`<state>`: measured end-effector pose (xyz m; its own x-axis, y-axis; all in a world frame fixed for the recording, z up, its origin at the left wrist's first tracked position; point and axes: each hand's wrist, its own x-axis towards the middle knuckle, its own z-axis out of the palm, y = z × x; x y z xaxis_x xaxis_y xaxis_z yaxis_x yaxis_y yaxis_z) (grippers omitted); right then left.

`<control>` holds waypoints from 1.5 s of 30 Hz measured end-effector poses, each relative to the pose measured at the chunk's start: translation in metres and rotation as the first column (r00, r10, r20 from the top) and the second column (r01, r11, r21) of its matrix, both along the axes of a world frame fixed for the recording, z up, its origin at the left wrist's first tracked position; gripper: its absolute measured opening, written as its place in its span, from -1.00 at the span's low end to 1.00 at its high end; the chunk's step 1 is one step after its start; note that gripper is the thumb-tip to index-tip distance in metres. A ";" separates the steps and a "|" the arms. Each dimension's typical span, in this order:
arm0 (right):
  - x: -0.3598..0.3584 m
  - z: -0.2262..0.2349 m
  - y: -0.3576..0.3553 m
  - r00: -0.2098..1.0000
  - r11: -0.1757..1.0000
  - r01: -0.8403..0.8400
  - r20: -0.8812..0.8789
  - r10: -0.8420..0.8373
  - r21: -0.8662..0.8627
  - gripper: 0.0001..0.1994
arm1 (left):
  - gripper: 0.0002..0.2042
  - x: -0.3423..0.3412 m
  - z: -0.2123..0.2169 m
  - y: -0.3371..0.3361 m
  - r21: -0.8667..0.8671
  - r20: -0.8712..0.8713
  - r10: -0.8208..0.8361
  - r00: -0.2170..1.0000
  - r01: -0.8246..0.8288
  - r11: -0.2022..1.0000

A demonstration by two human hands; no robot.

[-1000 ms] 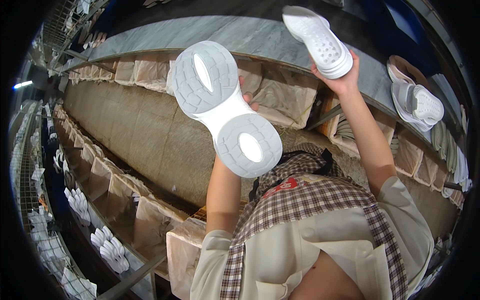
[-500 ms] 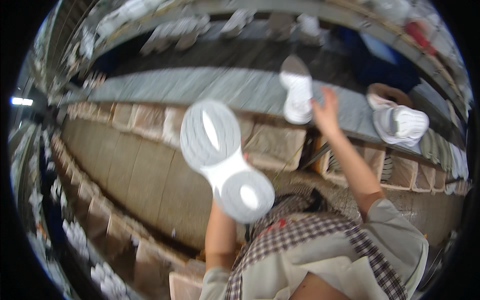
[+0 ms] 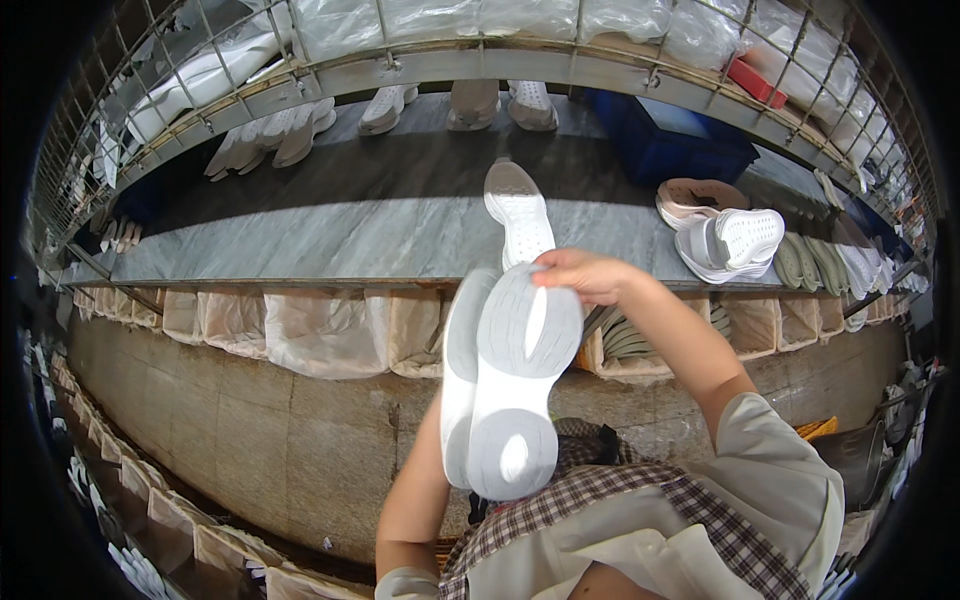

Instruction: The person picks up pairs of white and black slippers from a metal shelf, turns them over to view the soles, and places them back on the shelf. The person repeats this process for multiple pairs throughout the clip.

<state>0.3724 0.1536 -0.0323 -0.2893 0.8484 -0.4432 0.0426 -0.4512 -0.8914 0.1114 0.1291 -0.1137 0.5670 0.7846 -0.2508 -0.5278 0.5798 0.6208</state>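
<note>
Two white shoe soles with grey tread pads hang upright in front of me, one overlapping the other. The front sole [image 3: 515,390] shows its tread, while the rear sole [image 3: 461,375] peeks out along its left side. My right hand [image 3: 590,275] is closed on the front sole's upper end. My left forearm [image 3: 412,510] rises behind the pair; its hand is hidden there, holding the soles from below. Just beyond, a white sole with a grey-brown end [image 3: 519,215] lies on the grey marble-look bench [image 3: 380,240], partly covered by the held soles.
Right along the bench lie a brown and white pile of soles [image 3: 725,240], green soles [image 3: 808,262] and a blue crate [image 3: 670,140]. More soles [image 3: 275,135] line the back edge. A wire rack [image 3: 430,65] hangs above. Lined bins [image 3: 325,330] stand under the bench's front edge.
My right hand has come from beside the bench sole to the held sole's upper end. The held sole has turned upright and moved right; a second sole now shows behind it.
</note>
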 end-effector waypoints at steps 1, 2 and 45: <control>0.011 0.003 -0.001 0.991 0.994 0.096 -0.103 -0.091 0.044 -0.46 | -0.47 -0.004 0.003 0.011 0.012 -0.066 0.009 0.998 -0.008 1.000; 0.023 0.006 -0.002 0.962 0.970 0.237 -0.154 -0.227 0.048 -0.49 | -0.48 -0.008 0.005 0.026 0.022 -0.132 0.021 0.991 -0.018 1.000; 0.151 -0.078 -0.042 0.210 0.391 0.911 -0.668 -0.714 -0.132 -0.65 | -0.74 0.222 0.058 0.270 0.047 0.052 0.071 0.996 -0.074 0.996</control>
<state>0.5237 0.1117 -0.1103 0.5541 0.7959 -0.2439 -0.7191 0.3100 -0.6219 0.3336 0.3994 -0.0560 0.5189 0.8349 -0.1834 -0.5988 0.5081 0.6191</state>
